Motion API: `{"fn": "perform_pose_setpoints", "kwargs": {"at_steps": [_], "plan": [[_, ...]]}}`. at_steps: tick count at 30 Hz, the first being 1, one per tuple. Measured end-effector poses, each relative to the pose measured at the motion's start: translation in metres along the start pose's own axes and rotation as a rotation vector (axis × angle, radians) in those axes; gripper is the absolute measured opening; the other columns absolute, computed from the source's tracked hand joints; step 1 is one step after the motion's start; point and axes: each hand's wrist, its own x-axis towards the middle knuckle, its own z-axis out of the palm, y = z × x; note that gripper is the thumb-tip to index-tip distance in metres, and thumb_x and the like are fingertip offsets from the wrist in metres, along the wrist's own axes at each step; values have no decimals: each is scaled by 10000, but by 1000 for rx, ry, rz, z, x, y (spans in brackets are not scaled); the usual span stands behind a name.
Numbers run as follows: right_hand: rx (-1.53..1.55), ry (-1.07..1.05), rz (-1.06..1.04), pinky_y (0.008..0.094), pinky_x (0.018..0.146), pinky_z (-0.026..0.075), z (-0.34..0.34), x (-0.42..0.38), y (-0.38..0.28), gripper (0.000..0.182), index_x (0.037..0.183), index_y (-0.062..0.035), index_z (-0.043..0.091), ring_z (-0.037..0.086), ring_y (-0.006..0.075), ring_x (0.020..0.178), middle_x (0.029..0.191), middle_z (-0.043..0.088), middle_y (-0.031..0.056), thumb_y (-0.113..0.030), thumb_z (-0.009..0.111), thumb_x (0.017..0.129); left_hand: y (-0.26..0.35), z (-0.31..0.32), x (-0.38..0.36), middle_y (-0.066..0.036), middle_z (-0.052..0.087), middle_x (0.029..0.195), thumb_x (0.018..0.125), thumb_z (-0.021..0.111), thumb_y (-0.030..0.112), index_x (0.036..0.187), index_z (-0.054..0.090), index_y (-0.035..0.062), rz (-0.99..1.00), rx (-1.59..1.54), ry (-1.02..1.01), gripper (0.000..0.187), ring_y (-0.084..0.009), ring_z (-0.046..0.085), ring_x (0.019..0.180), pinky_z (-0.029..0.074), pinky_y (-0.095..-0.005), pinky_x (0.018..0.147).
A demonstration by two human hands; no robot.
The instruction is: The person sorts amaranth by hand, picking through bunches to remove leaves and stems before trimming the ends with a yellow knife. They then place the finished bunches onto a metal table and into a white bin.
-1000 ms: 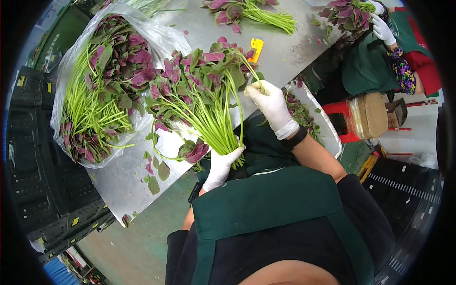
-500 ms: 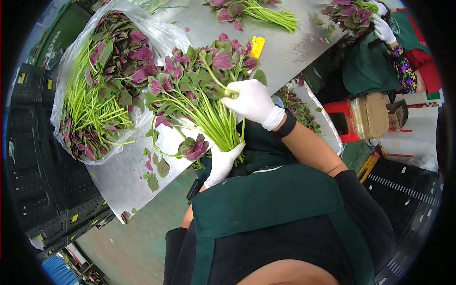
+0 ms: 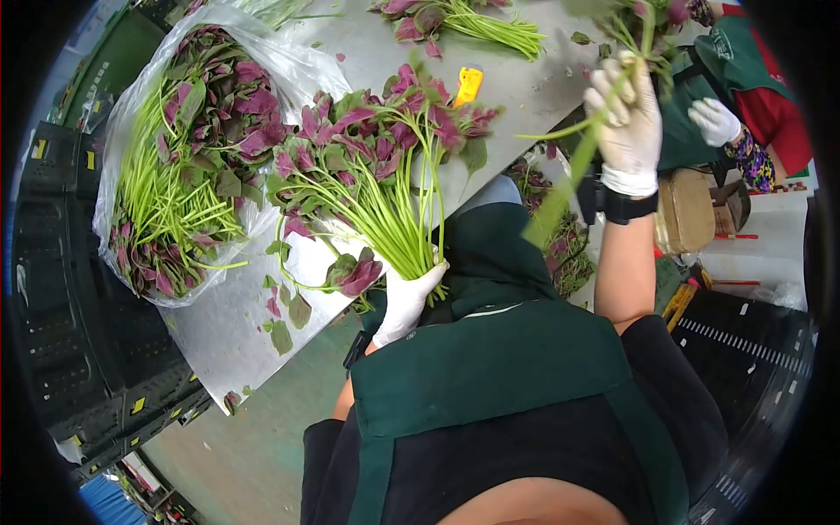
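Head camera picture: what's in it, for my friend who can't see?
A white-gloved left hand grips a bunch of green-stemmed, purple-leaved vegetables at the edge of a grey metal table, while the white-gloved right hand holds blurry green stems. A clear plastic bag of similar greens lies on the table.

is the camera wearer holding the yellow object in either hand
No, the yellow object lies on the metal table, apart from the right hand, while the left hand grips leafy stems.

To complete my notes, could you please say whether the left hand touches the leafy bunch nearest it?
Touching: the head view shows the left hand closed around the leafy bunch near its stem ends.
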Motion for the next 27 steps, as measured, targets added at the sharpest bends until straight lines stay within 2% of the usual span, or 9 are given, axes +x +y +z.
{"fn": "perform_pose_setpoints", "kwargs": {"at_steps": [6,8,11,12,16,18,22,25,27], "plan": [[-1181,465,134,180,466,221,-32,-52,-53,261,975,-14,646,342,-7,521,642,419,-80,-255,550,1003,-1,1,0,-35,641,978,793,751,11,1054,616,-1,2,-38,-6,294,-126,613,874,506,-285,808],[-1534,522,386,218,527,373,-55,-72,-53,304,973,-15,689,517,94,566,697,582,2,-306,605,951,-2,1,0,-42,640,983,798,743,2,1060,610,-4,-1,-56,-10,294,-132,620,876,510,-290,811],[-2396,365,468,449,792,517,-109,-117,-40,455,993,-32,715,651,384,906,926,679,202,-431,718,775,-1,0,0,-56,641,982,809,726,-10,1070,601,-8,-13,-104,-36,289,-144,634,871,514,-296,814],[-2650,373,466,434,813,519,-98,-122,-26,451,989,-16,709,651,352,921,963,675,209,-424,697,797,0,1,0,-60,644,975,814,720,-9,1071,599,-9,-20,-129,-44,284,-148,638,868,515,-298,813],[-1953,102,370,379,743,532,-55,-108,34,346,1027,-36,694,673,271,806,902,699,137,-339,675,860,2,-2,-1,-71,659,943,835,696,7,1082,590,-13,-37,-179,-110,270,-159,649,858,511,-301,810],[-1318,130,656,251,616,487,-26,-100,79,248,1011,-11,686,626,122,674,788,672,74,-236,671,907,3,-2,-1,-87,668,946,829,687,8,1101,581,-11,-60,-249,-127,293,-172,651,862,509,-306,812],[-1157,-151,801,235,500,419,1,-77,142,255,861,-19,659,537,62,533,653,622,21,-259,630,940,10,-2,-1,-103,641,1004,845,664,33,1156,529,0,-125,-335,-194,340,-209,628,918,501,-333,826],[-1282,-328,544,242,483,418,-15,-65,171,285,783,-23,634,535,67,505,620,612,17,-254,615,948,14,-6,4,-126,664,1024,843,674,24,1236,536,-14,-155,-462,-208,419,-233,665,928,541,-360,854],[-1231,-293,624,241,480,417,-16,-62,171,286,780,-24,634,538,71,500,618,613,19,-254,615,949,19,-14,4,-133,655,1093,885,633,78,1289,507,2,-179,-437,-251,430,-238,651,982,544,-380,853]]}}
